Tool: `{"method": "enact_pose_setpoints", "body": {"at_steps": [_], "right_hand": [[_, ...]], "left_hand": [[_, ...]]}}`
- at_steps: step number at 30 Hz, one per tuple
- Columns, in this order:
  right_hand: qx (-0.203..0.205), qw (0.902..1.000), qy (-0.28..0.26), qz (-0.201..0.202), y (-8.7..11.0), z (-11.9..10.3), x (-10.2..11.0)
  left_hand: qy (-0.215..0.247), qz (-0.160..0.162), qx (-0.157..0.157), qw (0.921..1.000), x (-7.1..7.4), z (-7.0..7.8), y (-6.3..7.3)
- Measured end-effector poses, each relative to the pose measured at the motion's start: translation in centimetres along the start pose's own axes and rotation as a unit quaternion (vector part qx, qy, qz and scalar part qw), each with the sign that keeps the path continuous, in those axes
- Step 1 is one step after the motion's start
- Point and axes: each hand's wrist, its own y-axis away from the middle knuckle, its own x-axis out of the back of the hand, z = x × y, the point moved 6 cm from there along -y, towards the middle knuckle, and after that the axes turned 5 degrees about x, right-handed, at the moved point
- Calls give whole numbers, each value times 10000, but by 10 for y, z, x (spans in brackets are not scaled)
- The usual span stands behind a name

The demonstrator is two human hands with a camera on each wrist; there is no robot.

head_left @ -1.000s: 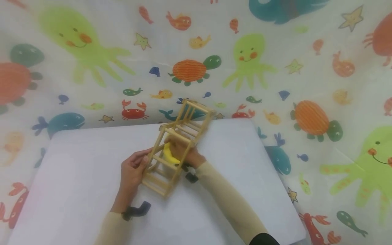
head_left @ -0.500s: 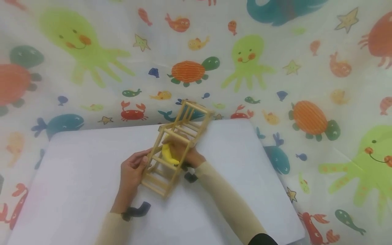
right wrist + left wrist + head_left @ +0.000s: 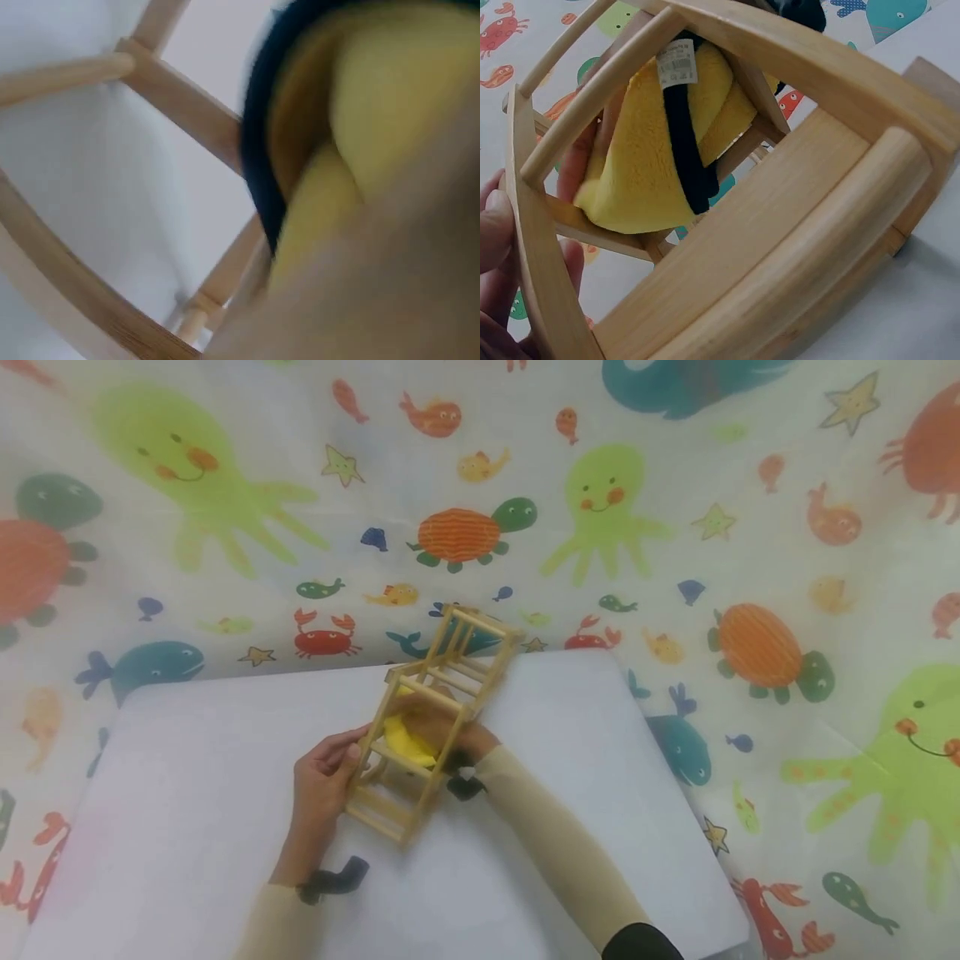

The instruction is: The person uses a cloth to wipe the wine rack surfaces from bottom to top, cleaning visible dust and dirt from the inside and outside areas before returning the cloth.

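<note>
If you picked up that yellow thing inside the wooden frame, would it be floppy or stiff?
Probably soft and light: the yellow thing has a fuzzy, plush-like surface. It likely bends easily, since the right wrist view shows rounded folds. That fuzz should keep it from being very slippery.

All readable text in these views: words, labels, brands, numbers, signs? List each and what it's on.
Nothing legible.
White tag on the yellow plush item, left wrist view: has print, too small and blurred to read.
Wooden frame and sea-animal backdrop: no lettering seen.
</note>
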Motion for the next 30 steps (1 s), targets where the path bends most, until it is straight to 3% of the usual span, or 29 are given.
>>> {"method": "enact_pose_setpoints", "body": {"at_steps": [4,7,13,17,20,23,26,28,30], "right_hand": [[-463,9883,-1387,-442,4,2,0],[-695,9806,-1780,-428,7,3,2],[-167,9982,-568,135,5,-4,6],[-185,9983,446,320,1,-3,3],[-350,9974,577,258,0,-2,1],[-481,9984,-312,2,2,-1,-1],[-722,9868,-1412,-323,7,2,-3],[-670,9813,-1798,-184,10,3,-1],[-469,9784,-1993,277,13,4,4]], "left_hand": [[11,61,-52,10000,1,1,1],[57,43,-58,10000,0,-1,0],[-83,-9,-63,9999,0,0,-2],[-19,39,-43,10000,2,1,-2],[57,41,0,10000,2,-1,-2],[-14,64,51,10000,2,-3,-1],[-85,153,92,9998,2,-4,0],[-111,173,76,9998,2,-4,1],[-112,153,30,9998,1,-4,0]]}}
